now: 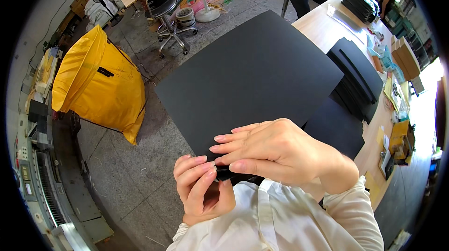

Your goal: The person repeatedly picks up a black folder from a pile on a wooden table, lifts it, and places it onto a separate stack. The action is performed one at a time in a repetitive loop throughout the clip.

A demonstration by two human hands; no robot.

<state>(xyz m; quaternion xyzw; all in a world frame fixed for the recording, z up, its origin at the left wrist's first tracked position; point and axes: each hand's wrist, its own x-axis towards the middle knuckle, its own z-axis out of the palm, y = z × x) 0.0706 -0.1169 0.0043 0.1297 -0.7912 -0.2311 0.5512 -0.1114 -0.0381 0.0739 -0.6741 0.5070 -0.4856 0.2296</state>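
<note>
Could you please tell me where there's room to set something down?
Free: floor between yellow bag and black sheet, plus the sheet's far half. Crowded: the table, with black stacks; sheet's near edge, by the left hand and right hand.

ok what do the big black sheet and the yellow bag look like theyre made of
Black sheet: probably card or thin board, matt; it looks flat with crisp edges and hardly any shine. Yellow bag: likely coated fabric or plastic, slightly glossy; it folds in soft creases that catch light.
</note>
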